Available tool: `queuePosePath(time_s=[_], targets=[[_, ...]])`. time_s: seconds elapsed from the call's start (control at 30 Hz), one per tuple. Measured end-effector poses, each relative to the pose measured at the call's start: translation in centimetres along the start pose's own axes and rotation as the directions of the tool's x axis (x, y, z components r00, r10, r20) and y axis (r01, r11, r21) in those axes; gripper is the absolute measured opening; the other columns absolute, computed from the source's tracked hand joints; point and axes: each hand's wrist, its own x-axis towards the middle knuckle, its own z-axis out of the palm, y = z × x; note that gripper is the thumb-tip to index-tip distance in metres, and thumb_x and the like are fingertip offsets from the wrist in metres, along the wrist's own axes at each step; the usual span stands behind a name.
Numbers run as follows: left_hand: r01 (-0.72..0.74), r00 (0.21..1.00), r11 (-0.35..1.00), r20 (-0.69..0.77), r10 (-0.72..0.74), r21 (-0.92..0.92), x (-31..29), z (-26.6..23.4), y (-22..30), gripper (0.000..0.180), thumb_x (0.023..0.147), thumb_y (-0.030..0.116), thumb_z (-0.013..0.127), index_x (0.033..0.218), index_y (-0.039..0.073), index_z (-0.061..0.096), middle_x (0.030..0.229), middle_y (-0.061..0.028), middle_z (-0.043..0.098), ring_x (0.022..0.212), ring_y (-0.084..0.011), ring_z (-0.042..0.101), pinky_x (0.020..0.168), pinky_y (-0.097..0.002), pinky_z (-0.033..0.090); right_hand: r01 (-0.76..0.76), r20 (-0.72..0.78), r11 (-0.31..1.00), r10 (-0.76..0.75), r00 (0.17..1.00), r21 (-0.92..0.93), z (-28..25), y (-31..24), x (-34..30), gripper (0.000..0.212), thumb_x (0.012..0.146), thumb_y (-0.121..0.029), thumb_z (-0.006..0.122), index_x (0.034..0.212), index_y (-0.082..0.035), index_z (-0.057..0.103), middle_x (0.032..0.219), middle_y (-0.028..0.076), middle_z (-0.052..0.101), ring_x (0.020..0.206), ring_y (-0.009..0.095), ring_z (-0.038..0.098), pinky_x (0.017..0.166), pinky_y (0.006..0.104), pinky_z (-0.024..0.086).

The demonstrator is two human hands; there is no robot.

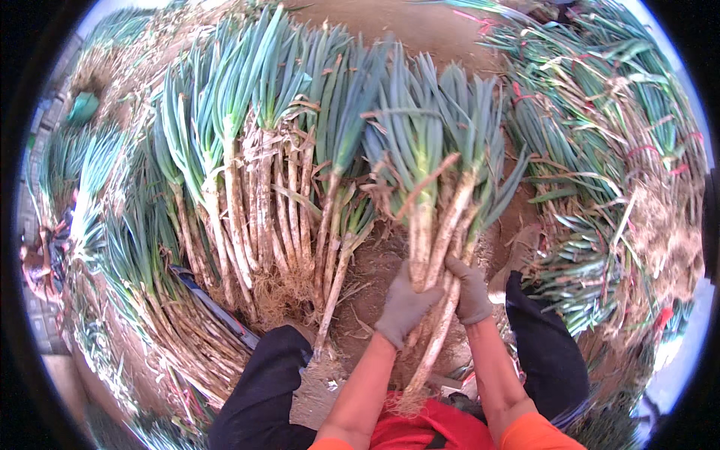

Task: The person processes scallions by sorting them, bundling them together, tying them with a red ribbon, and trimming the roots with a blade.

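Note:
A bunch of long green onions (422,232) stands between my knees, its blue-green leaves fanning away from me and its soil-stained white stalks slanting toward me. My left hand (409,306), in a grey glove, is closed around the left side of the stalks. On the right side, my gloved right hand (470,291) grips the same bunch, its fingers partly hidden behind the stalks. One stalk crosses the others, with its roots (406,403) hanging low near my lap. Just left of the bunch, a large pile of loose green onions (262,202) lies with dirty roots toward me.
More green onions (176,337) lie beside my left knee, next to a long blue strip (214,306). Bundles with red ties (637,150) are heaped on the right. Bare brown soil (420,30) stretches beyond the pile. A teal object (82,109) sits far left.

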Motion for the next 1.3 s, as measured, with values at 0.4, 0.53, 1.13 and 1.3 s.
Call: queuePosePath(time_s=[0.4,0.53,1.13,1.3], targets=[[-0.401,0.722,0.828,-0.421,0.549,0.391,-5.2,-16.0,9.9,0.064,0.086,0.017,0.067,0.139,-0.008,0.042,0.123,-0.0208,0.059,0.107,-0.0284,0.058,0.094,-0.0393,0.049,0.263,0.447,0.646,0.136,0.884,-0.716,19.6,-2.6,-3.6,0.113,0.081,-0.044,0.07,0.153,-0.001,-0.006,0.15,0.033,0.026,0.138,0.042,0.033,0.114,0.0449,0.03],[-0.35,0.587,0.762,-0.506,0.632,0.545,-0.2,-26.7,6.1,0.055,0.093,0.027,0.062,0.135,-0.007,0.049,0.127,-0.0201,0.06,0.106,-0.0317,0.059,0.093,-0.042,0.049,0.697,0.706,0.189,-0.027,0.708,-0.692,20.7,0.7,-4.4,0.097,0.084,-0.047,0.065,0.151,0.001,0.013,0.139,0.035,0.039,0.13,0.041,0.044,0.107,0.0474,0.037],[-0.484,0.867,0.661,0.42,0.27,0.574,-1.8,3.2,-8.8,0.017,0.083,0.004,0.061,0.098,-0.003,0.067,0.091,-0.0151,0.069,0.087,-0.0247,0.066,0.082,-0.0351,0.051,-0.183,-0.065,-0.096,-0.698,0.713,-0.978,-21.8,-28.4,-14.1,0.052,0.088,-0.037,0.053,0.129,-0.006,0.056,0.115,0.019,0.066,0.103,0.03,0.066,0.09,0.0389,0.052],[-0.341,0.924,0.558,0.378,0.054,0.757,1.1,0.1,-15.7,0.027,0.085,0.015,0.061,0.104,-0.003,0.066,0.095,-0.0172,0.068,0.089,-0.0219,0.064,0.083,-0.035,0.05,-0.569,-0.385,0.123,-0.846,0.368,-0.813,-25.0,-38.2,-14.6,0.064,0.095,-0.049,0.046,0.143,-0.007,0.038,0.126,0.025,0.053,0.114,0.036,0.055,0.093,0.0468,0.047]])
